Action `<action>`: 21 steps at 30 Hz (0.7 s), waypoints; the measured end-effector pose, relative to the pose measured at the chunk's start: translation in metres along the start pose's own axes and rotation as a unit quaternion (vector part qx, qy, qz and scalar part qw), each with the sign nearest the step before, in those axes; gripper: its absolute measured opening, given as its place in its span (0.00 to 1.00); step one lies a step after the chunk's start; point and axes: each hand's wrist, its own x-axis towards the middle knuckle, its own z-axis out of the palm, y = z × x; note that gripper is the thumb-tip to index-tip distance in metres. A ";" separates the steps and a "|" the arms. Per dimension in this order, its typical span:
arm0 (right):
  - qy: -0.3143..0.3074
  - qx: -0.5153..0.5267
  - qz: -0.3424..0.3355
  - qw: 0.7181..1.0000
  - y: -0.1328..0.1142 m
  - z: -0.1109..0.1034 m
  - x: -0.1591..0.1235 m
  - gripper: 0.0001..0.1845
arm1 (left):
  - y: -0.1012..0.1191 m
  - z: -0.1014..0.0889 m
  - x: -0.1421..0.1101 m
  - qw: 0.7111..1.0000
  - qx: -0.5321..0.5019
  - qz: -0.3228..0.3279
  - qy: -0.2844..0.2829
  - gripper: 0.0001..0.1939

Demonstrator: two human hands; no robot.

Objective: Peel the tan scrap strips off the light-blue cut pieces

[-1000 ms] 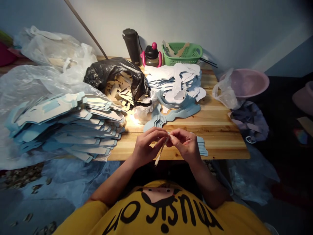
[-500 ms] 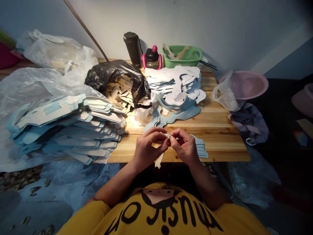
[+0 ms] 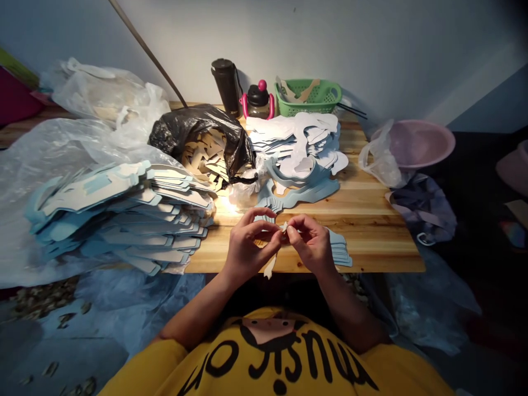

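Observation:
Over the near edge of the table, my left hand [image 3: 251, 242] and my right hand [image 3: 311, 245] meet, thumb and fingertips of each pinched together. Between them is a thin cream strip [image 3: 270, 268]; its forked lower end hangs below my left fingers, and a small end pokes up at the fingertips. The middle of the strip is hidden by my fingers. Beside my right hand lies a small stack of light blue pieces [image 3: 340, 247]. Just beyond my hands are curved blue cut pieces [image 3: 305, 190], layered on one another.
A large pile of blue-and-white cut pieces [image 3: 124, 220] covers the table's left. Behind stand a black bag [image 3: 202, 121] of cream scraps, white pieces [image 3: 276, 132], a black bottle [image 3: 226, 88], a pink-handled jug [image 3: 258, 102] and a green basket [image 3: 307, 104]. A pink basin [image 3: 421, 144] is at right.
My left index finger has lifted a little, and more of the strip's upper end shows at my fingertips. The hanging end has shifted slightly up. The camera view has moved slightly.

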 end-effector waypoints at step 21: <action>0.147 0.232 0.073 0.959 0.008 0.004 0.010 0.12 | -0.025 0.005 -0.004 0.982 0.023 -0.034 0.182 0.11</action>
